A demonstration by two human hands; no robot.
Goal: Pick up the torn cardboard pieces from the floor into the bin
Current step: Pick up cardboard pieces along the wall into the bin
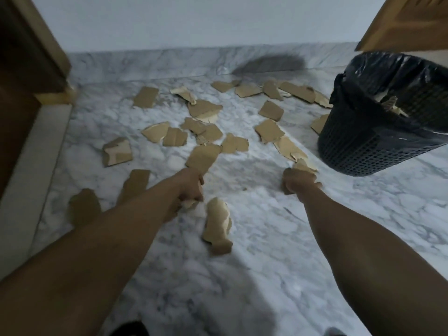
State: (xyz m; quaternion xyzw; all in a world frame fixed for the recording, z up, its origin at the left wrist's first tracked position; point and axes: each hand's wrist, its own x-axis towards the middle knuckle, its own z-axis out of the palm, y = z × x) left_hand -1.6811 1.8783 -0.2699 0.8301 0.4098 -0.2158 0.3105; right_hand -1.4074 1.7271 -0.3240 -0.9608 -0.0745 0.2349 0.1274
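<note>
Several torn brown cardboard pieces [204, 132] lie scattered over the white marble floor [266, 251]. My left hand [190, 187] grips a large cardboard piece [202, 157] that sticks out past the fingers, with another scrap showing under the palm. My right hand [297, 180] is curled round a pale torn piece [305, 166] close to the floor. A black mesh bin [378, 132] lined with a black bag stands at the right, beyond my right hand, with some cardboard inside it. One curled piece [217, 225] lies between my forearms.
A dark wooden door frame [31, 69] runs down the left side, with a pale threshold strip below it. Another wooden panel [409, 20] hangs over the bin at the top right. A marble skirting and white wall close off the far side.
</note>
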